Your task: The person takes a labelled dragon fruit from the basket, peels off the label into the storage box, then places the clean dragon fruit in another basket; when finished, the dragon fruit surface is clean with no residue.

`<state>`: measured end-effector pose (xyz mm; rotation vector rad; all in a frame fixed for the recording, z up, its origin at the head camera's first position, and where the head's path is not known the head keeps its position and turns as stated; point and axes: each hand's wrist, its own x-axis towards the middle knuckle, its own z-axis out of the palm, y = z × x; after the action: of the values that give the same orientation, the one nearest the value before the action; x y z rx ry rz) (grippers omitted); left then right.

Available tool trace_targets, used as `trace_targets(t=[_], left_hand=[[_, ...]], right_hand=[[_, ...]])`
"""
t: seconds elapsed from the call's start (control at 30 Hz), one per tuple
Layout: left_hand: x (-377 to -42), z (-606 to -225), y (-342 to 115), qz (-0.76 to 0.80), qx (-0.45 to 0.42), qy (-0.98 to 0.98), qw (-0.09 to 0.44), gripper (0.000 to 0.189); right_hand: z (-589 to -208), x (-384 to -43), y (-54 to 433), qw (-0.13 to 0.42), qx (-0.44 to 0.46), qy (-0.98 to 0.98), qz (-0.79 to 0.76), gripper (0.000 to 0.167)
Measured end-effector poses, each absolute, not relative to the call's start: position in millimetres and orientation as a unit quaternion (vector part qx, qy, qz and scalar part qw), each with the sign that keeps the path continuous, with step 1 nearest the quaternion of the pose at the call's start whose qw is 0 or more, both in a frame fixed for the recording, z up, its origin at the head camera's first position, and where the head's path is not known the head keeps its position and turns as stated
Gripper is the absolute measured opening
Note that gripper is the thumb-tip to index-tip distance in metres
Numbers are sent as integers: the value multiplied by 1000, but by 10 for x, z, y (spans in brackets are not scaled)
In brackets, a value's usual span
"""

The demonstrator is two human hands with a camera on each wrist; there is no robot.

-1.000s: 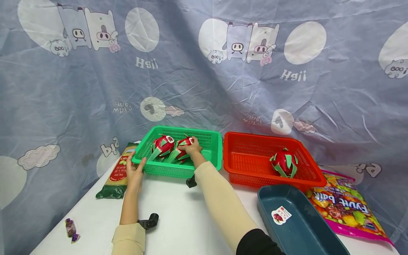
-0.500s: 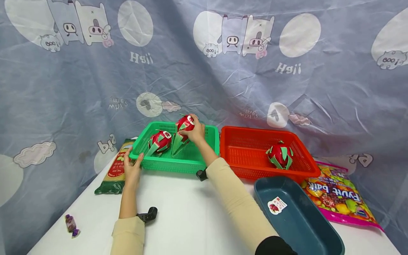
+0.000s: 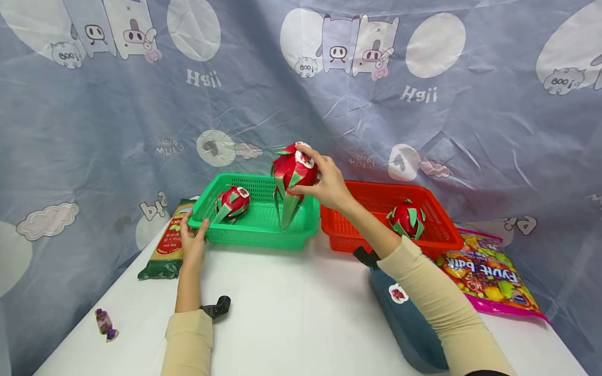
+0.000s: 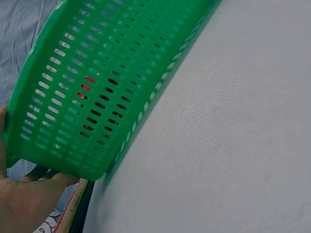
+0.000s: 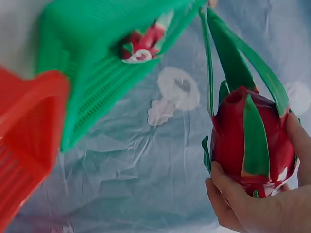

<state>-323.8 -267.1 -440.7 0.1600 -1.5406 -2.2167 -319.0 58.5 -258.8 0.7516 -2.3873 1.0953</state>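
My right hand [image 3: 330,184] grips a red dragon fruit [image 3: 292,172] with green scales and a white sticker, raised above the right part of the green basket [image 3: 256,237]. In the right wrist view, thumb and fingers wrap the dragon fruit [image 5: 243,141] at its lower end, its long leaves pointing up. Another dragon fruit [image 3: 233,202] lies in the left part of the green basket. My left hand [image 3: 192,245] holds that basket's near left corner, thumb on the near side. The left wrist view shows this hand [image 4: 31,201] at the corner of the perforated basket wall [image 4: 97,92].
A red basket [image 3: 348,241] with one dragon fruit [image 3: 407,219] stands right of the green one. Nearer is a dark blue tray [image 3: 404,324], partly hidden by my right sleeve. A fruit candy bag [image 3: 494,277], a green-gold packet [image 3: 166,250] and a wrapped candy [image 3: 104,322] lie around.
My right hand has lifted one dragon fruit out of the green basket and carried it up and to the right. The left hand stays on the basket corner.
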Motion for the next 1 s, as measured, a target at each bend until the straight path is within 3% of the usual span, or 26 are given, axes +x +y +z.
trace_targets(t=[0.2, 0.33, 0.73, 0.87, 1.0], left_hand=[[-3218, -4345, -2683, -803, 63, -551, 219, 63], [-3188, -4369, -2697, -807, 70, -546, 213, 63], [-3303, -4527, -2730, -820, 66, -523, 224, 62], [-3313, -4519, -2692, -822, 61, -522, 222, 62], [-3333, -4513, -2663, -822, 50, -523, 219, 64]], right_hand=[[-2819, -2613, 957, 170, 320, -852, 376, 84], [-3107, -2200, 1138, 125, 308, -850, 408, 83], [-3830, -1338, 1211, -23, 142, -820, 555, 81], [-4007, -1241, 1194, -31, 89, -811, 578, 82], [-4200, -1237, 1195, 2, 50, -809, 586, 83]])
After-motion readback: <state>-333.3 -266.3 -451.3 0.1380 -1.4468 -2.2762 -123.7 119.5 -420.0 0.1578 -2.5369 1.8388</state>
